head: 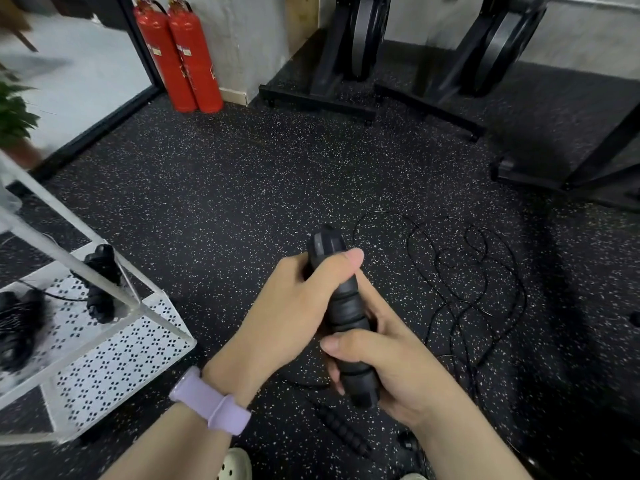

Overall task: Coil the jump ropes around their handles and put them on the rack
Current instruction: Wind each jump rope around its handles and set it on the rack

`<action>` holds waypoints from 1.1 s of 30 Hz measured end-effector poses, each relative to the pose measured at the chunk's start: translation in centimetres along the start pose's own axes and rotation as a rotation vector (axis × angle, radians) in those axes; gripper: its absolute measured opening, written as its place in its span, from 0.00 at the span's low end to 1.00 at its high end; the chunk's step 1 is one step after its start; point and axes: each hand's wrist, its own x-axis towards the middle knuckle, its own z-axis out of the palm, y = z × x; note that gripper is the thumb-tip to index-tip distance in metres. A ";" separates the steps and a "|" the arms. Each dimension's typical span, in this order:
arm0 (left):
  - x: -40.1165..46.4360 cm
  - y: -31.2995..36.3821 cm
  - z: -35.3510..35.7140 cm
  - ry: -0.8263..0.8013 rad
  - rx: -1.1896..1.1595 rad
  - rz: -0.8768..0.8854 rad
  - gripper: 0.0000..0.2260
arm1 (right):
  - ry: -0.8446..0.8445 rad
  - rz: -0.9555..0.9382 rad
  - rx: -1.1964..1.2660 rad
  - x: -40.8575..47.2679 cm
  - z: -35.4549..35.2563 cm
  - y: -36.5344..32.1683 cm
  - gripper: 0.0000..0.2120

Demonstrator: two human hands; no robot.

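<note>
Head view, the only one we have. At centre we see both hands on a black ribbed jump rope handle (346, 317), tilted a little off upright, top end toward 12 o'clock. The left hand (298, 306) wraps the upper part: fingers curled behind it, thumb (346, 259) pressed across the front near the top cap. The right hand (384, 372) grips the lower part: thumb (346, 344) laid across the front, fingers curled round the back, fingertips showing at the handle's left edge. Both grips are closed tight on the handle, no gap showing. We note a lilac watch band (211, 403) on the left wrist.

At 3 o'clock of the hands, thin black rope (464, 289) lies in loose tangled loops on the speckled rubber floor (225, 188). At 6 o'clock, under the hands, a second ribbed handle (341, 429) lies on the floor; whether it belongs to the same rope we cannot tell.

At 9 o'clock stands the white perforated rack (114, 362); on its shelf a black coiled rope bundle (100, 282) lies behind a white frame bar, and another dark blurred bundle (19, 327) sits at the far left edge.

At 11 o'clock, two red fire extinguishers (180, 53) stand against the wall. At 1 o'clock, black exercise machines (346, 46) stand on the floor.
</note>
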 end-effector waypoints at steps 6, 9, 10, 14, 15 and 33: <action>0.6 -1.9 -0.2 -0.038 0.292 -0.032 0.35 | 0.038 -0.044 0.095 0.2 -1.0 -0.9 0.42; 1.1 -3.4 -0.6 0.024 0.523 -0.040 0.24 | 0.119 -0.098 0.109 0.2 -1.9 -1.6 0.36; 1.4 -3.9 -0.9 0.019 0.612 -0.043 0.22 | 0.186 -0.106 0.098 0.2 -2.3 -1.8 0.33; 1.9 -4.5 -1.9 0.074 0.854 -0.049 0.22 | 0.456 -0.046 -0.090 0.5 -3.4 -2.1 0.23; 1.8 -4.3 -1.9 0.110 0.886 -0.030 0.22 | 0.490 -0.020 -0.184 0.5 -3.6 -2.2 0.23; 0.5 -4.1 -2.7 -0.435 0.873 0.137 0.09 | -0.353 0.571 -1.206 -0.3 -3.6 -2.3 0.42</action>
